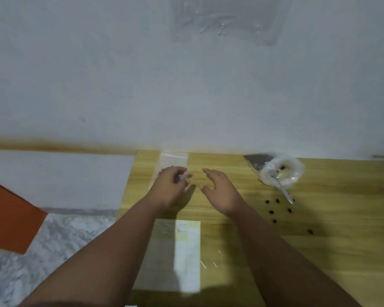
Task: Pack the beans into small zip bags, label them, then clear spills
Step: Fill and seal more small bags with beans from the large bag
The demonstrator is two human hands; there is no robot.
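Observation:
A small clear zip bag lies flat at the far left of the wooden table. My left hand rests on its near end, fingers curled around something small that is too blurred to name. My right hand hovers beside it, fingers spread, holding nothing. A clear plastic bowl at the back right holds a few dark beans and a white plastic spoon. Several dark beans lie spilled on the table in front of the bowl. A sheet of labels lies between my forearms.
A dark bag lies behind the bowl against the grey wall. The table's left edge drops to a marble floor with an orange object at the far left. A clear plastic sheet hangs on the wall.

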